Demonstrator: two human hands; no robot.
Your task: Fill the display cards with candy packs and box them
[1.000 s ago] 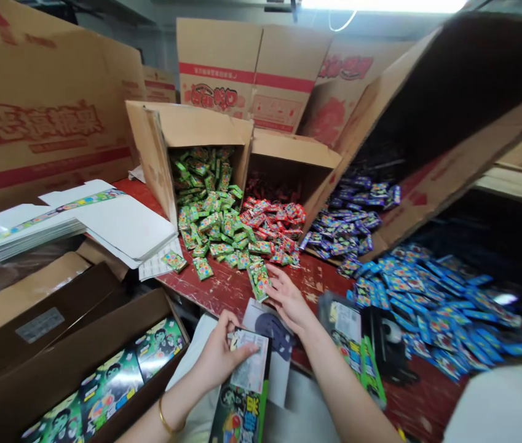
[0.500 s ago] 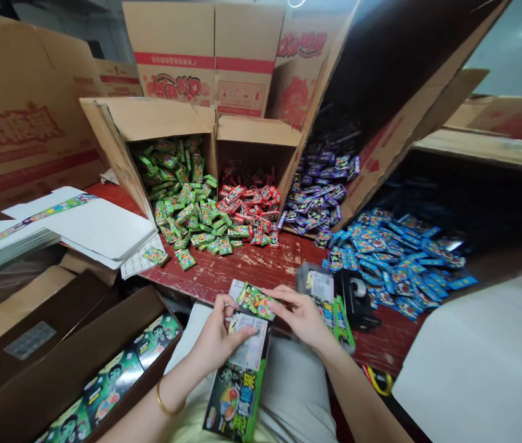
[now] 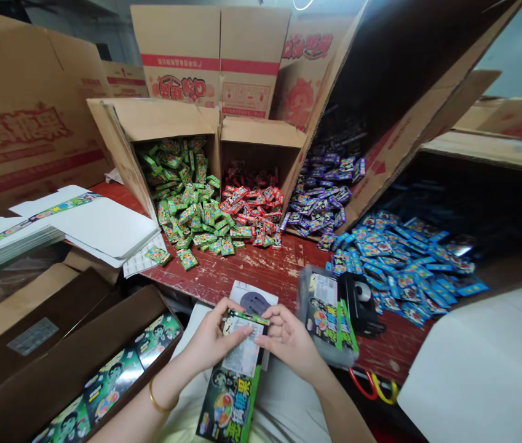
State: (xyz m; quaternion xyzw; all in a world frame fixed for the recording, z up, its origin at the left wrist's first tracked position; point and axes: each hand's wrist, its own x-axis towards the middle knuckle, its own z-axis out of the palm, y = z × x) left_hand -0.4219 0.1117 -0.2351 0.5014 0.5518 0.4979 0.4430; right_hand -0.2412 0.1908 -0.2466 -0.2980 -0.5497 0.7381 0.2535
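A black and green candy box (image 3: 235,394) lies tilted over my lap, with a pale printed panel (image 3: 242,351) on its upper part. My left hand (image 3: 217,335) grips its upper left side, thumb flat across the panel. At the upper right corner, my right hand (image 3: 286,338) pinches the edge between thumb and curled fingers. Between the hands only a narrow green strip (image 3: 249,317) shows along the top end. Behind the box is a white sheet (image 3: 241,288) with a dark round print, partly hidden by my fingers.
Open cartons hold green packets (image 3: 187,212), red packets (image 3: 254,206), purple packets (image 3: 320,191) and blue packets (image 3: 394,258). A clear tray (image 3: 304,289) with similar boxes stands beside a black device (image 3: 359,304). White card sheets (image 3: 108,227) and a carton of green boxes (image 3: 115,381) are at left.
The green printed piece at the box's top end has gone from raised to showing only as a thin strip. My right hand has moved down and closed on the box's corner.
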